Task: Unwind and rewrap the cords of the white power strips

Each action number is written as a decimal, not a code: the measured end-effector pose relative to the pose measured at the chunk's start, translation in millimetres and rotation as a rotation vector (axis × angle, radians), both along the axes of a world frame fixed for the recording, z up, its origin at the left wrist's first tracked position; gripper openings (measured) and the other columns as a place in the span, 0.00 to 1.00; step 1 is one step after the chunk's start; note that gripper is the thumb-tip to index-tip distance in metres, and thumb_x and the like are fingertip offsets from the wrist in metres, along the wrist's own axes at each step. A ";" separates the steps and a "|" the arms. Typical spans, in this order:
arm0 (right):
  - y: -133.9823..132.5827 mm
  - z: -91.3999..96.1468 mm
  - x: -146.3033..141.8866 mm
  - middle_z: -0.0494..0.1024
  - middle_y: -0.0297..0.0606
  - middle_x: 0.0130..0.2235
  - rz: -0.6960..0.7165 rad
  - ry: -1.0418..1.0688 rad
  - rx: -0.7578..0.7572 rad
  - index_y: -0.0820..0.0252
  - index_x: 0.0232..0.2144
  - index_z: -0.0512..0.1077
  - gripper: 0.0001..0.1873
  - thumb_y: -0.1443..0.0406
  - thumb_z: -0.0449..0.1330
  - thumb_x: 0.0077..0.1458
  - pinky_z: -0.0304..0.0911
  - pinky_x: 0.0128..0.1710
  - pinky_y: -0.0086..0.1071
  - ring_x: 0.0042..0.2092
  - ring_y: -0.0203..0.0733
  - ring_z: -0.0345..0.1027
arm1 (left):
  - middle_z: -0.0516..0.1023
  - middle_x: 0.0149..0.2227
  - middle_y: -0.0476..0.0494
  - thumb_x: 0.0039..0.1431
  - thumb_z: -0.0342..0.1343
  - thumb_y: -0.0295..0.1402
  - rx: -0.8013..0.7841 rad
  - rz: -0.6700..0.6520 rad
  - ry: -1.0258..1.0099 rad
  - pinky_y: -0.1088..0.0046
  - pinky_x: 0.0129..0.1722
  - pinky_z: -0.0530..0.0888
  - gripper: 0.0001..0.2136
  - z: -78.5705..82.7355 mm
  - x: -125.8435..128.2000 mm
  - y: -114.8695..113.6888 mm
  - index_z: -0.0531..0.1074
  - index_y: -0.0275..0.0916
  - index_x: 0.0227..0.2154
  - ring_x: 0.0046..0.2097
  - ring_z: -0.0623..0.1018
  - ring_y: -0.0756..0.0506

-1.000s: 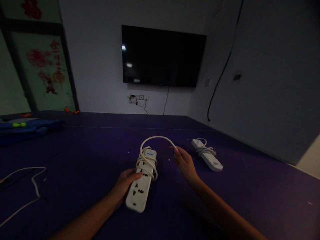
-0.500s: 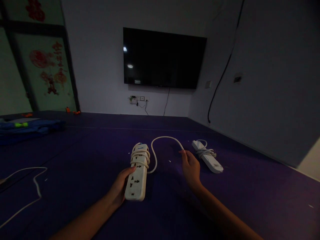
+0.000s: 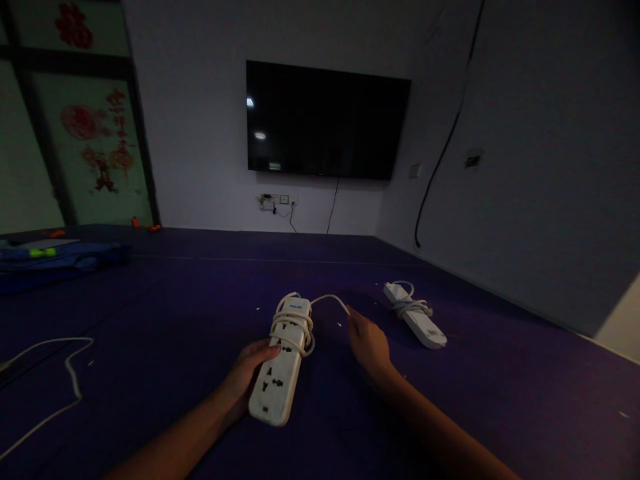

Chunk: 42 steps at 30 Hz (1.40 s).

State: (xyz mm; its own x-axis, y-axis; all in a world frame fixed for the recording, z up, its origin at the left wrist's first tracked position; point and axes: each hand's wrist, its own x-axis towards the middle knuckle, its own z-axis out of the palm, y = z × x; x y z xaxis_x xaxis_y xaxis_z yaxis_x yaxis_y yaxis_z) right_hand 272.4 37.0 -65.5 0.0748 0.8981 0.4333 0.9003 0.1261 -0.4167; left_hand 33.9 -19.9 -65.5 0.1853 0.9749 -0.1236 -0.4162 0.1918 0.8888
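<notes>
A white power strip (image 3: 276,387) lies on the dark purple floor mat (image 3: 165,313) in front of me. Its white cord (image 3: 295,327) is looped several times around the far half of the strip. My left hand (image 3: 247,373) grips the strip's left side, thumb on top. My right hand (image 3: 369,343) pinches the free end of the cord just right of the strip, with a short slack stretch running back to the coils.
A second white power strip (image 3: 417,319) with its cord wrapped around it lies to the right near the wall. A loose white cable (image 3: 65,363) trails at the left. Blue folded fabric (image 3: 60,257) sits far left. A black television (image 3: 325,120) hangs on the far wall.
My right hand has pulled the cord end in toward the strip, shortening the loose loop. The strip has turned slightly under my left hand and another turn of cord lies around it.
</notes>
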 end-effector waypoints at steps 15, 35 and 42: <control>-3.0 -0.7 -6.0 0.73 0.51 0.48 -0.037 -0.407 -0.069 0.67 0.59 0.56 0.25 0.65 0.46 0.60 0.58 0.44 0.39 0.49 0.52 0.63 | 0.75 0.18 0.48 0.33 0.66 0.35 0.042 -0.019 -0.003 0.76 0.23 0.65 0.14 -0.6 0.2 1.1 0.76 0.33 0.26 0.19 0.71 0.51; -0.9 -4.0 0.4 0.69 0.50 0.53 -0.073 -0.481 0.098 0.66 0.56 0.61 0.22 0.66 0.47 0.59 0.54 0.49 0.46 0.54 0.55 0.58 | 0.75 0.18 0.48 0.33 0.65 0.35 0.026 0.003 0.007 0.75 0.22 0.65 0.13 -3.1 0.4 1.5 0.75 0.34 0.25 0.19 0.71 0.50; -22.2 -11.9 -32.5 0.67 0.42 0.55 0.464 -0.363 0.110 0.57 0.49 0.69 0.18 0.62 0.51 0.57 0.49 0.58 0.44 0.60 0.49 0.51 | 0.75 0.20 0.47 0.34 0.65 0.34 0.072 -0.023 -0.010 0.75 0.24 0.65 0.14 -3.5 1.2 3.0 0.76 0.33 0.27 0.21 0.70 0.51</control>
